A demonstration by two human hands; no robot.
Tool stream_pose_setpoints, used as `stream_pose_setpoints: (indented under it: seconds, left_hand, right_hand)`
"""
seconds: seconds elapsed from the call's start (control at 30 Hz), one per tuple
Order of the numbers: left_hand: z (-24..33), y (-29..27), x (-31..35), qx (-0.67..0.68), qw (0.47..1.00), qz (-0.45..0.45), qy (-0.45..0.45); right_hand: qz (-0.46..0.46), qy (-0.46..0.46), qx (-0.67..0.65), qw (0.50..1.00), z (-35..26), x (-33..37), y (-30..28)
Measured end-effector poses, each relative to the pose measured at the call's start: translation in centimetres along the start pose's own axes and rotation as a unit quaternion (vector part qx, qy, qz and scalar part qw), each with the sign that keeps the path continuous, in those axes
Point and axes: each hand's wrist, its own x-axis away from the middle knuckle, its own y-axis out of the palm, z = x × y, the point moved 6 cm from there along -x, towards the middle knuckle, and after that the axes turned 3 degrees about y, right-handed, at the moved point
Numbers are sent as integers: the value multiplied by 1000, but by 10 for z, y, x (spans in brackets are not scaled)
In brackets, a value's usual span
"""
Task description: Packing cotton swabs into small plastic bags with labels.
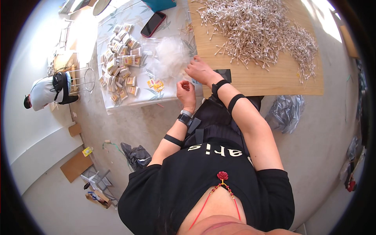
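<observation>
My left hand (pixel 186 94) is at the table's near edge with its fingers curled closed. My right hand (pixel 200 71) is just right of it and a little farther, its fingers pressed together beside a heap of clear plastic bags (pixel 171 55). What either hand holds, if anything, is too small or hidden to make out. Several yellow-and-white paper labels (pixel 156 84) lie left of my left hand. A large loose pile of cotton swabs (pixel 250 33) covers much of the wooden board (pixel 231 80) to the right. Many filled packets of cotton swabs (pixel 122 59) are heaped at the left.
A phone (pixel 153 24) and a teal container (pixel 160 4) are on the leaf-patterned tablecloth (pixel 137 96). Grey plastic bags (pixel 286 112) lie below the board, and a black bag (pixel 136 156) is on the floor. Another person (pixel 49 91) bends near a metal-framed stand at far left.
</observation>
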Motion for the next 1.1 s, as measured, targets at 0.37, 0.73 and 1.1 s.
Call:
stream_pose_setpoints:
  seconds: [0.37,0.73,1.1]
  left_hand:
    - [3,1,3,-17,1000,-7,10]
    - [28,7,16,-12,997,-62,36]
    - [46,27,23,-32,991,-100,85]
  right_hand:
    - [-13,-7,29,999,1,0,-1]
    - [14,-18,2,1000,12,18,-34]
    - [44,17,27,999,26,45,-39]
